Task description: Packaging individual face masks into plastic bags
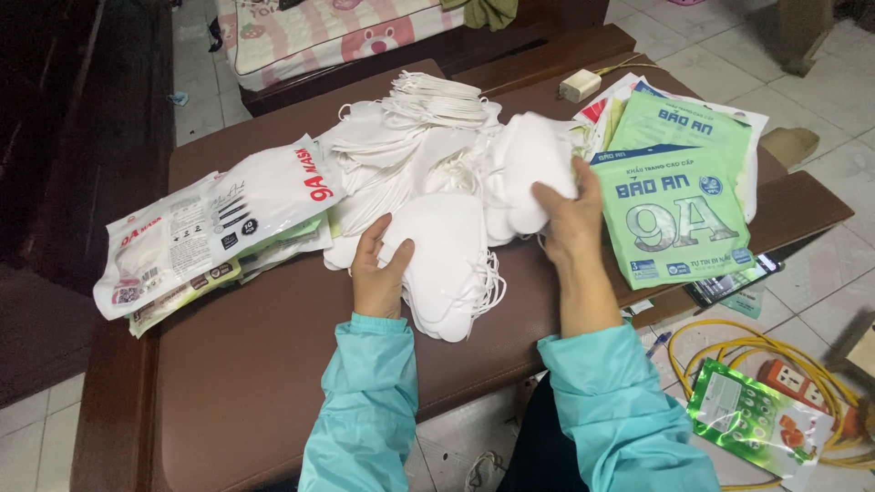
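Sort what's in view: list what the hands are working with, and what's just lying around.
In hand:
left hand on a stack of white face masks
right hand on the mask pile
green mask packets
white mask packets

Lying about:
white charger
yellow cable
orange power strip
green pouch

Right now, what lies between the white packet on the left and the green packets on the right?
In the head view, a heap of loose white face masks lies between the white packet and the green packets.
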